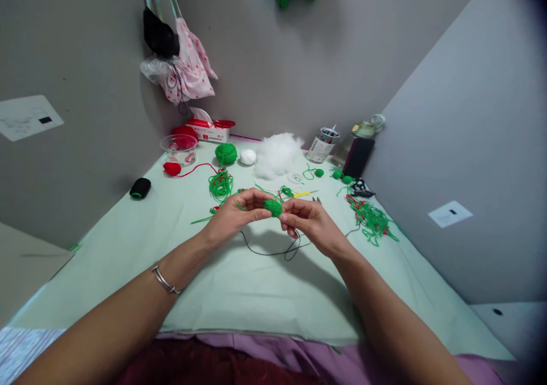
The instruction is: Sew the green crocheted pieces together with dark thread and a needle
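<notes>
A small green crocheted piece (273, 207) is held above the middle of the table between my two hands. My left hand (243, 209) has its thumb and fingers closed on the piece's left side. On its right side, my right hand (305, 218) pinches with thumb and forefinger; whether it grips the piece itself or something thin beside it, I cannot tell. A black cord (267, 254) hangs and loops on the table below the hands. Just behind them lie a yellow-handled crochet hook (302, 194) and the tips of some scissors (317, 200), partly hidden.
Green yarn (225, 154), a white ball (248, 156), white stuffing (280, 154) and a can of tools (322, 146) stand along the back. Tangled green yarn (371, 220) lies right, below a phone (359, 156). At left are a black spool (140, 188) and a clear tub (179, 150).
</notes>
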Available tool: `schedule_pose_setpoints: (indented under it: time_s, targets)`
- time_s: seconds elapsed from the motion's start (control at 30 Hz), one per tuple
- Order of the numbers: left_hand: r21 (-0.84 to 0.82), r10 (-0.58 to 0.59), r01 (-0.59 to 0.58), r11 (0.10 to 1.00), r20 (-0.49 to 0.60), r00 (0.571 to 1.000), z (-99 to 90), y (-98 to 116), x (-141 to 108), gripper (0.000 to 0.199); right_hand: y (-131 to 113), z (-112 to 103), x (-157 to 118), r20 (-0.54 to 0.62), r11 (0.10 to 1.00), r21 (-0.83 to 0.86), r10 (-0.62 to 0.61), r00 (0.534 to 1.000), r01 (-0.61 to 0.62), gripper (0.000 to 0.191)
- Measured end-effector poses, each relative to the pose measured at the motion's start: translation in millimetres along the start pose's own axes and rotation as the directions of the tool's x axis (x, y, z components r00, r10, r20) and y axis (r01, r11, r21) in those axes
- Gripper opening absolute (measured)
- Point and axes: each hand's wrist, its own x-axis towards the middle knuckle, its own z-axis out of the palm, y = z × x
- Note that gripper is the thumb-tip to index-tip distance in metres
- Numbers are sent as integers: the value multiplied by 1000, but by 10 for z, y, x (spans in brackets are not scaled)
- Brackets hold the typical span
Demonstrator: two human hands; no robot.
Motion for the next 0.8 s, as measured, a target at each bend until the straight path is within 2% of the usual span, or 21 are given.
schedule_pose_setpoints:
  time_s: [0.17,0.37,0.47,0.63,0.8]
  targets:
    - [-63,-8,7,998,-10,1000,-3,13,-9,23,40,-59,12,30,999,45,-7,1000,6,29]
    - [-82,-29,29,996,-2,1000,51,-48,-34,21,148,4,55,30,989,147,13,999,-17,33]
    - [-62,-20,18,998,-23,1000,63,-67,-32,21,127,28,61,1,995,101,13,1000,-13,34]
    - [0,17,-17,1000,-101,995,85,-43,-23,24,55,8,62,-98,997,-56,-54,994,48,30]
    - [63,44,-35,997,-156,987,109,-40,-33,24,84,25,59,-99,999,-31,-20,995,17,29]
